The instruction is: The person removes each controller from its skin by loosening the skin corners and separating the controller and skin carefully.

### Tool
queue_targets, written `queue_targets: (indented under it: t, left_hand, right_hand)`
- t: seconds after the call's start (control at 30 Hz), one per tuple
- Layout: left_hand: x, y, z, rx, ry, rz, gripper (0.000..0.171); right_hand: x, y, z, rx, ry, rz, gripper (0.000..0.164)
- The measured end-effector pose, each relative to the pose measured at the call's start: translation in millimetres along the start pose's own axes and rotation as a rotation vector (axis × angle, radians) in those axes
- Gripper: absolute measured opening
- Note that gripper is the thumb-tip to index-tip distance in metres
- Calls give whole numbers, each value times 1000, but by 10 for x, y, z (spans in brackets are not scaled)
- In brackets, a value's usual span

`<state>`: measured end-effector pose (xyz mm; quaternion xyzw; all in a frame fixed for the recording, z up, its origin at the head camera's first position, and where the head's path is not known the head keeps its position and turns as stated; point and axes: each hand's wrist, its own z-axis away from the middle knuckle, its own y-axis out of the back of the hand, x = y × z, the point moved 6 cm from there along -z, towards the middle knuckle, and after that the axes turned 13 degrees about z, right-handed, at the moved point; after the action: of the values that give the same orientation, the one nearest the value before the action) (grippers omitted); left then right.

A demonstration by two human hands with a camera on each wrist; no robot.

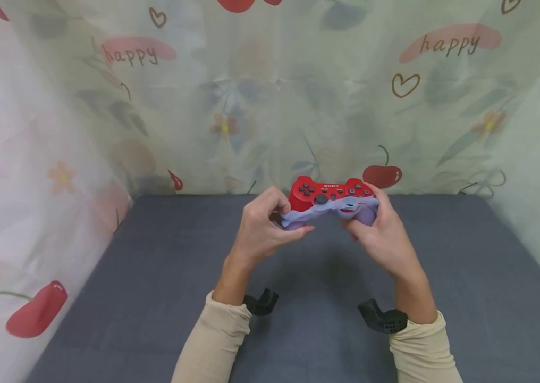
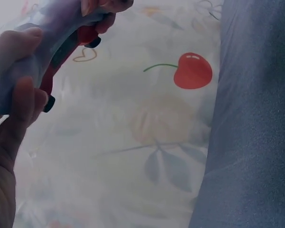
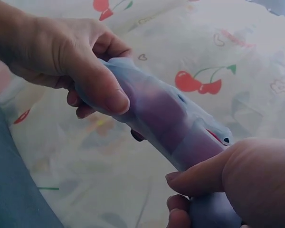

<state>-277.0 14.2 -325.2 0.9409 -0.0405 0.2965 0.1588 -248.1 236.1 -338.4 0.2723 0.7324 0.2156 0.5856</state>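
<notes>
A red Sony game controller (image 1: 302, 201) is held up above the table, its buttons facing up in the head view. A translucent bluish-purple silicone cover (image 1: 315, 211) wraps its underside and near edge, while the red top remains exposed. My left hand (image 1: 261, 222) grips the left end, thumb and fingers pinching cover and controller together. At the other end my right hand (image 1: 387, 236) holds the right grip through the cover. Up close in the right wrist view, the stretched cover (image 3: 161, 111) spans between both hands. A thumbstick (image 2: 49, 103) pokes out in the left wrist view.
Below the hands lies a dark grey cloth-covered table (image 1: 165, 276). A pale curtain (image 1: 270, 122) with cherries, hearts and the word "happy" hangs behind it and along the sides. Black camera mounts (image 1: 384, 317) sit on both wrists by the beige sleeves (image 1: 423, 348).
</notes>
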Motion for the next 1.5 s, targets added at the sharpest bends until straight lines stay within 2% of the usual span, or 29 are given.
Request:
queue_targets:
  t: [0.17, 0.3, 0.37, 0.5, 0.6, 0.77, 0.93, 1.2, 1.37, 1.5]
  left_hand:
    - [-85, 8, 5, -15, 104, 34, 42]
    - [-124, 23, 17, -15, 135, 34, 43]
    - [-124, 33, 17, -7, 126, 25, 43]
    - [-114, 58, 18, 12, 102, 1, 44]
    - [-114, 71, 22, 21, 92, -7, 45]
    - [-118, 72, 21, 18, 89, -13, 44]
    - [-125, 66, 21, 18, 105, -6, 44]
    - [-129, 68, 21, 41, 124, -2, 44]
    - [-136, 83, 15, 81, 133, -13, 42]
    - [-141, 106, 9, 115, 163, 15, 43]
  right_hand:
    - [-16, -25, -23, -1, 11, 19, 84]
    - [-59, -21, -34, 40, 97, 37, 87]
    - [-92, -12, -28, 71, 158, 46, 80]
    - [-147, -11, -3, 123, 229, 34, 56]
    - [-158, -21, 2, 157, 230, 13, 45]
    - [-156, -33, -6, 189, 232, -70, 44]
    - [-152, -51, 1, 185, 226, -101, 41]
    - [-154, -60, 13, 184, 141, -54, 37]
    - [-138, -27, 29, 188, 156, -29, 31]
    - [-132, 2, 40, 173, 181, -48, 35]
